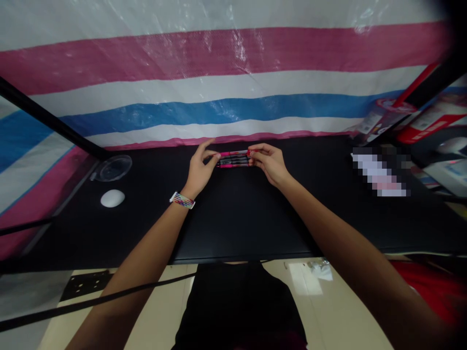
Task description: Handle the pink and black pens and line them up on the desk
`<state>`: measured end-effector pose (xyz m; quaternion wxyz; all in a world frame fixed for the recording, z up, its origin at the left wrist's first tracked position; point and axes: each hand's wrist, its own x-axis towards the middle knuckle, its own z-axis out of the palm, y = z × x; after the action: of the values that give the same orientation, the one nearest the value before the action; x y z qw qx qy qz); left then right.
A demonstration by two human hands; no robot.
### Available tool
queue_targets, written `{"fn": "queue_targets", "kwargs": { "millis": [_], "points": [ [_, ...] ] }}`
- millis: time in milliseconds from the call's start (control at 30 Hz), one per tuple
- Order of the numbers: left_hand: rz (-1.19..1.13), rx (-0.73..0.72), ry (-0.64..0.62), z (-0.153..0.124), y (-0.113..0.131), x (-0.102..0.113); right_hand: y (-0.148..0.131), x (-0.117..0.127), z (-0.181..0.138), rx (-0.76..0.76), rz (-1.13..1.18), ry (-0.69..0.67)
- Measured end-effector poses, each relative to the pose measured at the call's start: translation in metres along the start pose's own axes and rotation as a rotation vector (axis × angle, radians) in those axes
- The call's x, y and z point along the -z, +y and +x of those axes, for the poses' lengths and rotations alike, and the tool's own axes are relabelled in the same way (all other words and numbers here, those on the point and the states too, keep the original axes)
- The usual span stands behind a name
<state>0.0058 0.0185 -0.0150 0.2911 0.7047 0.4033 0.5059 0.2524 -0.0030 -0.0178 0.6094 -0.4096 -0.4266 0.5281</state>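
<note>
Several slim pens (233, 159), pink and black, lie side by side in a row near the back of the black table, running left to right. At their left end, my left hand (201, 165), with a colourful band on its wrist, has thumb and index finger closed on the tips. My right hand (269, 163) pinches the other end with thumb and fingers, covering the pens' right tips. Whether the pens rest on the table or are slightly raised, I cannot tell.
On the black table (241, 218), a white rounded object (112, 198) and a clear round lid (115, 168) are at left. A clear tub with a red rim (383, 119) and a blurred-out paper (379, 175) are at right. A striped sheet (226, 53) hangs behind.
</note>
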Motion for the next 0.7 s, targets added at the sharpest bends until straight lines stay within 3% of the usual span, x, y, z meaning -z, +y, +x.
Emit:
{"fn": "queue_targets", "kwargs": {
  "millis": [133, 233, 333, 700],
  "points": [
    [0.092, -0.058, 0.045, -0.0011, 0.002, 0.0, 0.0, 0.0, 0.0, -0.002, -0.019, 0.001],
    [0.083, 0.029, 0.068, -0.0003, 0.0001, -0.0003, 0.0001, 0.0001, -0.0001, 0.008, -0.012, -0.011],
    [0.057, 0.076, 0.016, 0.0013, -0.0019, -0.0003, 0.0004, 0.0009, 0.0005, 0.008, -0.032, -0.007],
    [0.053, -0.034, 0.061, -0.0003, 0.0067, 0.0003, 0.0011, 0.003, 0.0033, -0.102, 0.064, 0.035]
  ]
}}
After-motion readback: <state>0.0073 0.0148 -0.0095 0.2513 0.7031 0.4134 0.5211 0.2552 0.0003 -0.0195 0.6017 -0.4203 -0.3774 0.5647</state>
